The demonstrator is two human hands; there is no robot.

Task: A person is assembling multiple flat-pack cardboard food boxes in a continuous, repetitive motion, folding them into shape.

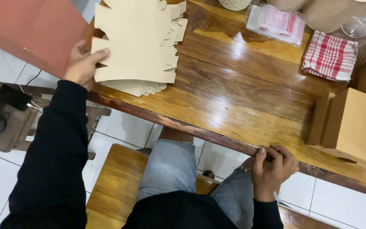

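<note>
A stack of flat, die-cut beige cardboard box blanks (136,46) lies at the left end of the glossy brown wooden table (242,106), overhanging its near edge a little. The left hand (82,64) grips the top blank at its left edge, thumb on top and fingers beneath, so it looks like the step of lifting one blank off the pile. The right hand (273,169) is curled loosely closed, its fingertips resting on the table's near edge and holding nothing. To go on, the sheet would need to come free of those under it, and the idle hand would probably have to join in to fold it.

At the right end stands an assembled brown cardboard box (352,127). Along the far edge lie a red-and-white checked cloth (329,56) and a clear plastic packet with pink print (278,22).
</note>
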